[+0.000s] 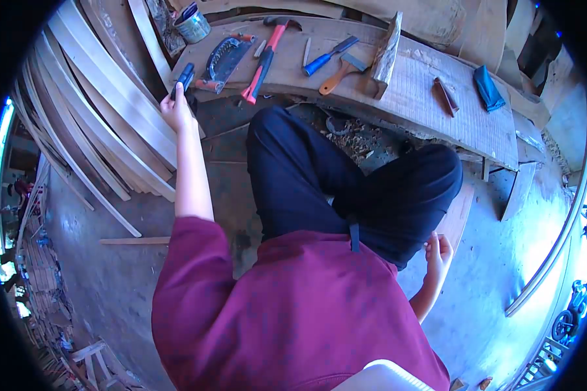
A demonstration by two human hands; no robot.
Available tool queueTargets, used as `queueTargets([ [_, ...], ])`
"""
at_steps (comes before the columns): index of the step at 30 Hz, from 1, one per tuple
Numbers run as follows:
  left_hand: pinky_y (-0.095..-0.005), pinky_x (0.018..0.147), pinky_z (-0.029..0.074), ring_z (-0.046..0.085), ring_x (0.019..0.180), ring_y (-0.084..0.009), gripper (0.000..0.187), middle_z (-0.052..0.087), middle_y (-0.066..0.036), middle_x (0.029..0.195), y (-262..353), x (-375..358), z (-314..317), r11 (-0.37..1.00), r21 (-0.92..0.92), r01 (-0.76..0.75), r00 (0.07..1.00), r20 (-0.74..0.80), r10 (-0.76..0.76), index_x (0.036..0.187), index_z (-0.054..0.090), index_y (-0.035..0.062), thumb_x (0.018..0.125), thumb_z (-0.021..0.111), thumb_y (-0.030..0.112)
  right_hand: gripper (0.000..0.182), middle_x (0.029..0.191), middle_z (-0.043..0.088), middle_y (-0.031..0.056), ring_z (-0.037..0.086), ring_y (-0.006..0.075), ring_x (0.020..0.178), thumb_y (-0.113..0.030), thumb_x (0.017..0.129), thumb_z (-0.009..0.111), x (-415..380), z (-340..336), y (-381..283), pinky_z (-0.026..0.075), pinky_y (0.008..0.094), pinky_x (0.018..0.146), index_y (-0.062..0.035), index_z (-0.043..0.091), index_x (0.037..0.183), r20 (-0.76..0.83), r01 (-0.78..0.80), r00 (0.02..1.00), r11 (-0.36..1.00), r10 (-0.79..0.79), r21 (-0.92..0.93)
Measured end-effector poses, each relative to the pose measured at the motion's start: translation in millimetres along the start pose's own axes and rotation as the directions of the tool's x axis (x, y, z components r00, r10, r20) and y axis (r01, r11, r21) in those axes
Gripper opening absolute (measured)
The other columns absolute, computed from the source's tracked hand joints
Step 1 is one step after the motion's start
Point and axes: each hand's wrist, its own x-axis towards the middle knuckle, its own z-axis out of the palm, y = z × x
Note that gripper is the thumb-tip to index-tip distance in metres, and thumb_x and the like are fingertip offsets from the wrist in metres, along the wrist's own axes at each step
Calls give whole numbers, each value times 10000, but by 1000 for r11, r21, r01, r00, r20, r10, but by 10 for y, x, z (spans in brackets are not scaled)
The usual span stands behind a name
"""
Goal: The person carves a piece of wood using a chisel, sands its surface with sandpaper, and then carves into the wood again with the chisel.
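Note:
My left hand is stretched out to the left end of the wooden bench, closed on a small dark-blue object whose kind I cannot make out. The index finger lies along it. Close by on the bench is a black hand tool with red-orange ends and an arched handle. Beside that lies a claw hammer with a red and black handle. My right hand hangs by my right thigh, near a wooden board. Its fingers are loosely bent and apart, with nothing visible in them.
The bench also carries a blue-handled chisel, a wooden-handled flat-bladed tool, an upright wood piece, a brown strip and a teal pouch. Long wood strips lean left; a paint-spattered can stands behind.

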Motion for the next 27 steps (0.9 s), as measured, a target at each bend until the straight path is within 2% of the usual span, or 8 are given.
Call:
queueTargets([
  [5, -270, 745, 505, 606, 794, -121, 411, 657, -39, 899, -525, 581, 111, 810, 487, -327, 945, 148, 292, 916, 654, 35, 695, 888, 291, 294, 672, 537, -34, 453, 36, 602, -252, 942, 636, 295, 267, -327, 338, 201, 546, -50, 562, 741, 36, 59, 998, 992, -56, -109],
  [9, -345, 845, 497, 653, 918, -211, 524, 684, -44, 1054, -655, 757, 236, 588, 755, -291, 957, 231, 177, 942, 689, 128, 660, 829, 547, 293, 654, 544, -10, 474, 47, 593, -239, 939, 632, 506, 461, -461, 365, 228, 533, -24, 562, 753, 70, 133, 990, 976, -123, -169],
  [12, -351, 940, 467, 632, 1066, -241, 571, 671, -75, 1164, -565, 753, 344, 535, 810, -239, 967, 250, 54, 1057, 664, 116, 674, 839, 502, 296, 647, 541, -4, 461, 46, 583, -231, 943, 627, 556, 524, -501, 366, 228, 540, -10, 559, 757, 1, 235, 969, 930, -245, -281],
  [16, -375, 1017, 413, 541, 1187, -266, 688, 567, -169, 1285, -769, 788, 168, 797, 491, -351, 933, 259, 252, 1262, 525, -1, 780, 796, 408, 268, 659, 552, 25, 455, 57, 586, -214, 960, 594, 590, 421, -253, 369, 232, 546, 10, 574, 814, -331, 276, 874, 925, -354, -262],
  [18, -378, 1012, 429, 529, 1199, -273, 493, 535, -176, 1312, -637, 409, 16, 884, 449, -129, 991, 74, 107, 1262, 495, 1, 891, 688, 261, 281, 684, 570, 55, 495, 97, 602, -238, 975, 564, 676, 153, 541, 407, 277, 541, 18, 586, 861, -391, 248, 829, 889, -400, -384],
  [20, -372, 975, 453, 569, 1118, -260, 335, 572, -165, 1221, -1050, 65, -459, 819, 546, -178, 984, 98, 148, 1230, 496, -8, 937, 561, 140, 316, 701, 579, 85, 541, 166, 625, -296, 957, 574, 559, -98, 1401, 459, 341, 579, 13, 603, 899, -397, 46, 884, 889, -249, -455],
  [22, -357, 929, 464, 583, 1042, -237, 294, 589, -143, 1143, -1487, -629, -1051, 714, 695, -80, 946, 279, -165, 1196, 508, -6, 954, 538, 158, 316, 706, 583, 89, 546, 172, 629, -297, 952, 577, 144, -208, 1989, 460, 344, 582, 13, 605, 900, -346, -275, 935, 775, 78, -569],
  [27, -363, 912, 470, 593, 1028, -243, 281, 601, -146, 1126, -1580, -2259, -2178, 159, 950, -269, 419, 264, -869, 1182, 524, -4, 955, 539, 161, 315, 718, 595, 99, 559, 187, 637, -300, 942, 585, -900, 53, 2608, 464, 352, 589, 13, 611, 904, -134, -516, 755, 455, 642, -726],
])
